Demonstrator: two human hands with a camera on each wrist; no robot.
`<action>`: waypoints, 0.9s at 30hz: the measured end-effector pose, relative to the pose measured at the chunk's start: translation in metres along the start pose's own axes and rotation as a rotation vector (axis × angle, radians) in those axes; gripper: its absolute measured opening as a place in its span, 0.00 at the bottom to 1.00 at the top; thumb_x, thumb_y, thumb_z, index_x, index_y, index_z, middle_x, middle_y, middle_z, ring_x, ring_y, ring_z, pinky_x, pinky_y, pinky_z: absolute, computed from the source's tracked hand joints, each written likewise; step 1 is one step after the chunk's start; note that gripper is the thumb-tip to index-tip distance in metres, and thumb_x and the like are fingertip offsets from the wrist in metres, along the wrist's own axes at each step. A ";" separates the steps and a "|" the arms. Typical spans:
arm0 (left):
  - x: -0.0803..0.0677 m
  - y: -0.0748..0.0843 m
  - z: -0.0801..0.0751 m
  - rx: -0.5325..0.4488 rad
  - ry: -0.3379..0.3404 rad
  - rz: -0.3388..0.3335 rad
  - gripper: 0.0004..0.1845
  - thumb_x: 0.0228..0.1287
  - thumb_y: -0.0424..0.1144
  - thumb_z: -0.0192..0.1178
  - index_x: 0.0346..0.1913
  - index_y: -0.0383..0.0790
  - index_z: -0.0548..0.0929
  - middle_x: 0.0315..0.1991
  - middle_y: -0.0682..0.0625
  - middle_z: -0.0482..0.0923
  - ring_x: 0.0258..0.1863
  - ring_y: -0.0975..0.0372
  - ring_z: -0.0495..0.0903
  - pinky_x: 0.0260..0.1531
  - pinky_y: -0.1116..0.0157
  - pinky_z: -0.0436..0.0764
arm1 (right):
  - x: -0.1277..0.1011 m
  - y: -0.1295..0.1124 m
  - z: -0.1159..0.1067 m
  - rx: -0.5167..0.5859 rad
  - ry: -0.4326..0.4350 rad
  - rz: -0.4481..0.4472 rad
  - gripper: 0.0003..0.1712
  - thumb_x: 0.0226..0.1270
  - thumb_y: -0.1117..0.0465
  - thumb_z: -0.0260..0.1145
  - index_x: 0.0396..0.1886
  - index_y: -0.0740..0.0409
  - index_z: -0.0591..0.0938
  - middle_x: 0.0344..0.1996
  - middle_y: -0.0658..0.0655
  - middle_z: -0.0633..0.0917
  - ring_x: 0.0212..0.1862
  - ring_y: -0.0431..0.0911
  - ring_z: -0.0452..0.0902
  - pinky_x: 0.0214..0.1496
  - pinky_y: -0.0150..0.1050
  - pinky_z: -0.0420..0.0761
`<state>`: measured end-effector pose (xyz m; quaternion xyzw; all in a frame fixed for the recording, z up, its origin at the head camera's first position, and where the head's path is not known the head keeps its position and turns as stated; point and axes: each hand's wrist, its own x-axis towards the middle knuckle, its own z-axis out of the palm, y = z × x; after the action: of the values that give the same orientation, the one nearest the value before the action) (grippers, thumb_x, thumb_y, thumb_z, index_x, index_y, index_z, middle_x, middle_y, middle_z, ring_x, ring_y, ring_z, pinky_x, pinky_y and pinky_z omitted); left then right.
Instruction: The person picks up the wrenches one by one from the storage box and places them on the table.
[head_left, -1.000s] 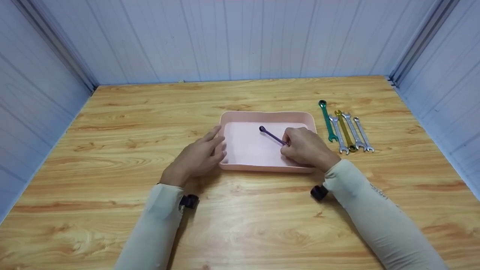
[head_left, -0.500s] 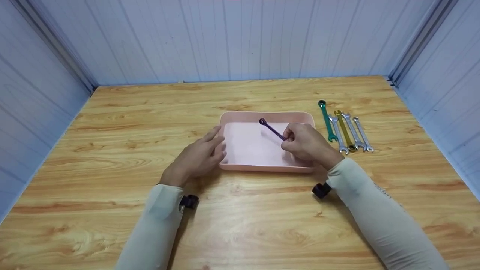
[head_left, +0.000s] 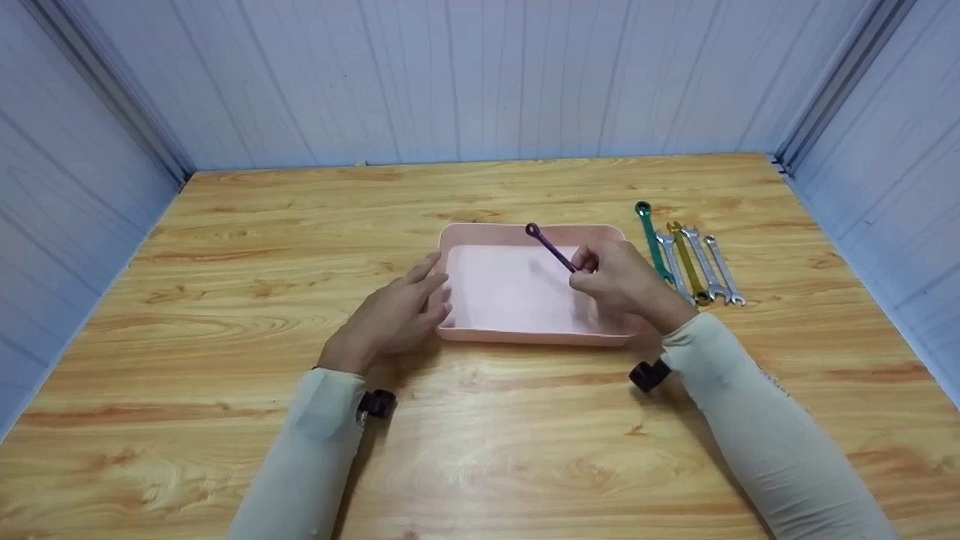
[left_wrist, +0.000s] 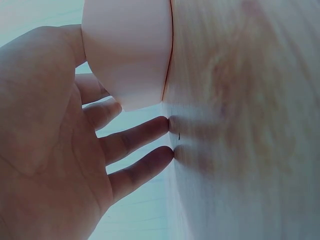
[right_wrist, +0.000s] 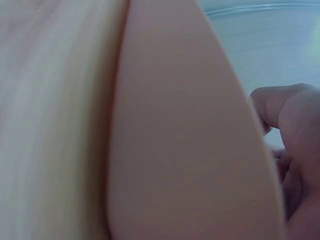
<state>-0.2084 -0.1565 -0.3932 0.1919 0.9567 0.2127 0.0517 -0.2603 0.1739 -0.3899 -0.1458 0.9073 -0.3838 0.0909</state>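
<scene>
Right hand on my feed pinches a small purple ring-end wrench above the shallow pink plastic tray, left hand flat-fingered against its rim, so I'd guess it's mid-transfer, five wrenches lined up beside.

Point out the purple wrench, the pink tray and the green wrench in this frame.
purple wrench (head_left: pixel 546 244), head view, on the shaft between the ring end and the fingers.
pink tray (head_left: pixel 480 335), head view, on the near rim.
green wrench (head_left: pixel 649 231), head view, on the upper shaft below the ring end.
</scene>
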 end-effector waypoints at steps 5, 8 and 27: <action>-0.001 0.001 0.001 -0.008 -0.001 -0.018 0.28 0.79 0.50 0.47 0.74 0.41 0.70 0.81 0.50 0.45 0.73 0.50 0.63 0.67 0.51 0.67 | -0.002 0.002 -0.009 0.047 0.029 0.030 0.07 0.65 0.62 0.63 0.40 0.60 0.80 0.34 0.59 0.80 0.32 0.49 0.75 0.29 0.37 0.75; -0.001 0.002 0.001 -0.005 -0.011 -0.037 0.29 0.79 0.51 0.47 0.74 0.41 0.69 0.81 0.51 0.44 0.74 0.52 0.61 0.69 0.51 0.65 | -0.002 0.003 -0.016 0.070 0.047 0.032 0.08 0.65 0.63 0.62 0.41 0.62 0.79 0.34 0.59 0.80 0.32 0.48 0.76 0.28 0.36 0.76; -0.004 -0.002 -0.003 0.000 -0.009 -0.033 0.29 0.78 0.50 0.48 0.75 0.40 0.67 0.81 0.50 0.44 0.73 0.49 0.62 0.68 0.49 0.66 | -0.003 0.011 -0.042 0.153 0.112 0.007 0.09 0.69 0.64 0.60 0.45 0.62 0.81 0.34 0.58 0.81 0.34 0.48 0.74 0.30 0.35 0.76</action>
<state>-0.2062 -0.1607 -0.3914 0.1771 0.9595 0.2110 0.0596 -0.2717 0.2101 -0.3686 -0.1134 0.8796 -0.4590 0.0525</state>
